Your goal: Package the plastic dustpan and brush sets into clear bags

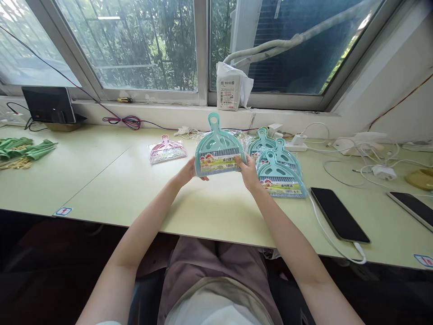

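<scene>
A teal dustpan and brush set [218,146] in clear plastic is held up above the table, its looped handle pointing away. My left hand [189,173] grips its left edge, fingers partly hidden behind it. At its right edge my right hand [248,171] holds on, thumb over the printed label. Close to my right hand, several more teal sets [279,174] lie overlapping on the table. One pink set [167,150], also wrapped, rests on the table beyond my left hand.
The pale table [101,180] carries a charging phone [339,214], another phone [414,207] at the far right, tangled white cables and plugs [384,171], green bundles [25,149] and a dark tablet [49,104] at left. A boxed package [230,90] stands on the windowsill.
</scene>
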Tool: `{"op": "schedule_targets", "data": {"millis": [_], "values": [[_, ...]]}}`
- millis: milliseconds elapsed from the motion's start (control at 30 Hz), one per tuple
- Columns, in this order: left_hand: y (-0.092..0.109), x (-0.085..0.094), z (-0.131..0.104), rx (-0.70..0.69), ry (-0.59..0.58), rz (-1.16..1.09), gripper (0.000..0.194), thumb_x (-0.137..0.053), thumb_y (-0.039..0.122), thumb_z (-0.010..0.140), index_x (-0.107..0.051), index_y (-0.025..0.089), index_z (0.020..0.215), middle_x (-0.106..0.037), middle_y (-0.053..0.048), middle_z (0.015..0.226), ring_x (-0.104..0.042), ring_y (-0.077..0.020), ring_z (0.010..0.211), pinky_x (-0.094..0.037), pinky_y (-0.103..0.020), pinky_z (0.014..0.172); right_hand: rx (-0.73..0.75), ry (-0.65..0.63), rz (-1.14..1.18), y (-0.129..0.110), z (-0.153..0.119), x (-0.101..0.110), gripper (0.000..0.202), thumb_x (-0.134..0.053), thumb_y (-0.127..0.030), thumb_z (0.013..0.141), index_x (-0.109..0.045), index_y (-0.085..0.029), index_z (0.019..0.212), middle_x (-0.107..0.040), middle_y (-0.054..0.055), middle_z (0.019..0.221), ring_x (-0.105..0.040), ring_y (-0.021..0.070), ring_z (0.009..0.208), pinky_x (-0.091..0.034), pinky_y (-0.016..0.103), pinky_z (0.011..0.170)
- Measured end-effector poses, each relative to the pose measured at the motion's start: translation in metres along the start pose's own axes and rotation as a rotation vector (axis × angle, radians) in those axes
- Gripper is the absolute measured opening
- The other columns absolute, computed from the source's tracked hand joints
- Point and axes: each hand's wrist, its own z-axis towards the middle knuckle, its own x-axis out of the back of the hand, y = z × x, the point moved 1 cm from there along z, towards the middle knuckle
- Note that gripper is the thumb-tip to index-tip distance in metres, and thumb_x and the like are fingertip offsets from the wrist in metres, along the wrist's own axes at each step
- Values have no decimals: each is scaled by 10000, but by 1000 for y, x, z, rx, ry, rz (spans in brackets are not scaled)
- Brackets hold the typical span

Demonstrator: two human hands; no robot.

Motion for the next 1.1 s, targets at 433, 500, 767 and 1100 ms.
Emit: {"op": "schedule_targets", "data": {"millis": [433,500,767,1100], "values": [[17,-33,-13,-356,396,476,369,-651,400,826,-661,274,1173,-593,-60,1235,-573,-208,1094,-541,-239,772,-102,174,172,8,-1,-3,538,-594,-630,772,-536,-282,1177,-670,44,1094,-638,178,954,-544,282,727],[20,-30,-14,-371,431,511,356,-671,394,812,-672,257,1141,-625,-65,1160,-582,-210,1063,-532,-239,742,-99,163,169,9,-1,-4,541,-592,-637,773,-538,-287,1182,-672,42,1101,-645,179,952,-549,288,733],[25,-10,-14,-542,410,888,188,-750,353,771,-720,258,930,-432,-60,1442,-401,-292,1345,-398,-481,1070,-111,249,319,6,-2,-4,478,-669,-557,745,-575,-258,1106,-683,47,1084,-655,182,931,-555,305,733],[23,-17,-18,-828,617,1084,200,-604,365,893,-681,247,752,-622,-45,1210,-491,-241,1267,-363,-525,1105,-215,193,469,2,-6,-9,428,-758,-468,692,-598,-248,1022,-700,24,990,-667,176,910,-582,295,718]]}}
